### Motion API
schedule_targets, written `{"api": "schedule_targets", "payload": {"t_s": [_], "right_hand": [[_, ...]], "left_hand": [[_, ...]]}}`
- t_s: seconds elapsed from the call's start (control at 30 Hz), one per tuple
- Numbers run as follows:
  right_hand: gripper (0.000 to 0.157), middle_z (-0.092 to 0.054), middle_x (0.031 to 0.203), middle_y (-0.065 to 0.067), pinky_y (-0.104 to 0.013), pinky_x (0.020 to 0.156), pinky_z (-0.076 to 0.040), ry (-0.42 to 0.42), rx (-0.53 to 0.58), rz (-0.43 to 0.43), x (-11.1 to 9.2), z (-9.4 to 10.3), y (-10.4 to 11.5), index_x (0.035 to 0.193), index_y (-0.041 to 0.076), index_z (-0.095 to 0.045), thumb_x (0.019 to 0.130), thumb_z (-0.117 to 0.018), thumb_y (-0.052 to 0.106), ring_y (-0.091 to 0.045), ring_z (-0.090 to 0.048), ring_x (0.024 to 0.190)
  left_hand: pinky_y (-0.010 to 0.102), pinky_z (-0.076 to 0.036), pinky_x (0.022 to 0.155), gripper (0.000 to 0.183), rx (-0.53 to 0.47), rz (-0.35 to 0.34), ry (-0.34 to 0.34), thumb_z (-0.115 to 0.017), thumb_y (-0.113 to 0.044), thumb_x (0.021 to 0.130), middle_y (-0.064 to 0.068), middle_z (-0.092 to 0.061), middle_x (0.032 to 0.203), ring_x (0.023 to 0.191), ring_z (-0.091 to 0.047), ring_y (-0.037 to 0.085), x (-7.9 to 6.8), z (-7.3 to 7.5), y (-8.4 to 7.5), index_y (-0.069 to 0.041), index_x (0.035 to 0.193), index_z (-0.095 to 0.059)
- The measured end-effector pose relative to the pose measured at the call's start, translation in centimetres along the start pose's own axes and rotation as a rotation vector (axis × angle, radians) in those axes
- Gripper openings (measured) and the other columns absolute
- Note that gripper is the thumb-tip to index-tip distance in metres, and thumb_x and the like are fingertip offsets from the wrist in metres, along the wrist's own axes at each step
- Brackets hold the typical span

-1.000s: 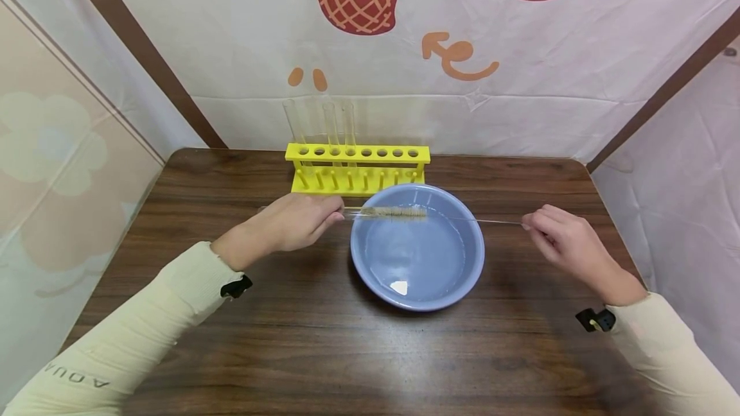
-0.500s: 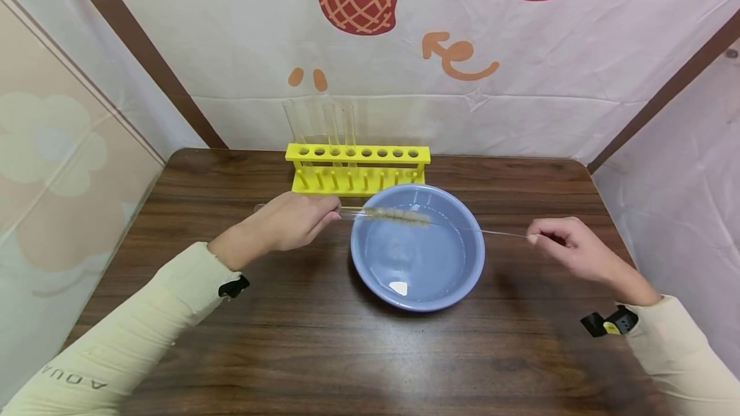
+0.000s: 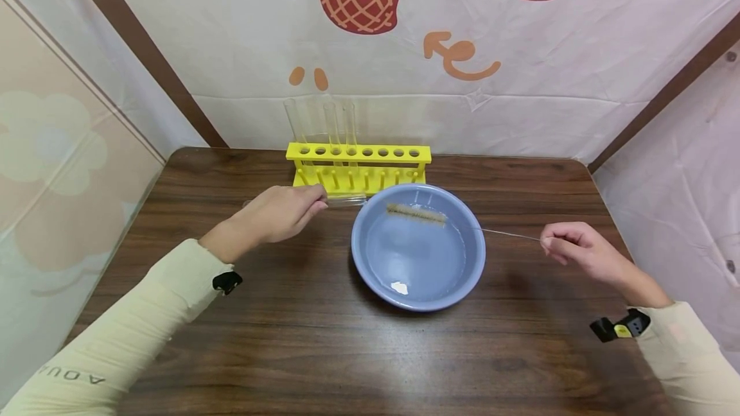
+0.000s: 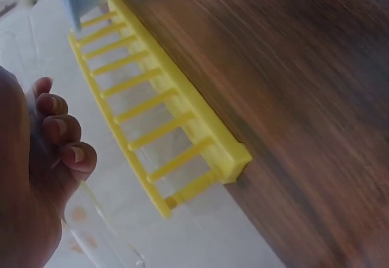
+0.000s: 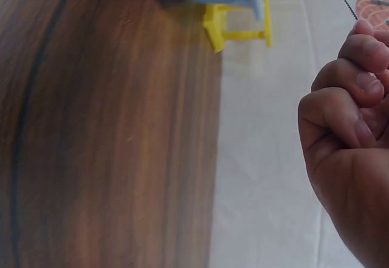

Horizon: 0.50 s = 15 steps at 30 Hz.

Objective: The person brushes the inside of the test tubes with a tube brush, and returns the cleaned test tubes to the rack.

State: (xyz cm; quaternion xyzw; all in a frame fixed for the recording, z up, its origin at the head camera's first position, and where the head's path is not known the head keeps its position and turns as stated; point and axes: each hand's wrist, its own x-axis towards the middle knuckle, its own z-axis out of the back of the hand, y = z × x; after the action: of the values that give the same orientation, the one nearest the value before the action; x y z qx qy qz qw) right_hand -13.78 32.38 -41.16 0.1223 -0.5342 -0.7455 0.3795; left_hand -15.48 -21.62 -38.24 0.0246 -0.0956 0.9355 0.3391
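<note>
My left hand [image 3: 283, 214] grips a clear glass test tube [image 3: 347, 200], held level with its mouth toward the basin; in the left wrist view the fingers curl round the tube [image 4: 100, 231]. My right hand [image 3: 584, 250] pinches the thin wire handle of a test tube brush [image 3: 416, 214]. The brush's tan bristles are outside the tube and hang over the blue basin [image 3: 361, 268], which holds water. In the right wrist view the right hand [image 5: 349, 110] has its fingers curled, and the twisted wire runs up from the fingertips.
Behind the basin stands a yellow test tube rack [image 3: 358, 154], with several glass tubes [image 3: 331, 127] upright in its left part. The dark wooden table [image 3: 370, 358] ends at a white printed cloth [image 3: 520, 121] at the back.
The brush has come out of the tube's mouth as my right hand drew to the right. My left hand and the tube have shifted left and slightly back, off the basin's top.
</note>
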Motion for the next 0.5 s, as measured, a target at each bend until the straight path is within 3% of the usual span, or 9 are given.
{"api": "schedule_targets", "payload": {"t_s": [0.2,0.5], "right_hand": [[0.036,-0.040,0.060,-0.009,-0.031,0.040,-0.026,-0.006,0.009,-0.022,-0.8,-0.3,-1.2,0.088,0.007,-0.058,0.096,-0.039,-0.022,-0.025,-0.030,0.047],[0.034,-0.043,0.061,-0.009,-0.035,0.039,-0.028,0.004,-0.015,-0.069,-1.1,-0.9,-1.7,0.089,0.009,-0.059,0.099,-0.040,-0.018,-0.026,-0.033,0.047]], "left_hand": [[0.037,-0.046,0.068,0.014,-0.104,0.051,-0.078,-0.047,-0.021,0.109,-0.002,-0.052,0.080,0.072,-0.051,0.016,-0.2,-0.4,0.8,-0.011,0.106,-0.056],[0.037,-0.044,0.071,0.021,-0.338,0.129,-0.339,-0.045,-0.011,0.109,0.011,-0.055,0.089,0.076,-0.050,0.022,0.5,-0.2,1.3,0.005,0.118,-0.053]]}}
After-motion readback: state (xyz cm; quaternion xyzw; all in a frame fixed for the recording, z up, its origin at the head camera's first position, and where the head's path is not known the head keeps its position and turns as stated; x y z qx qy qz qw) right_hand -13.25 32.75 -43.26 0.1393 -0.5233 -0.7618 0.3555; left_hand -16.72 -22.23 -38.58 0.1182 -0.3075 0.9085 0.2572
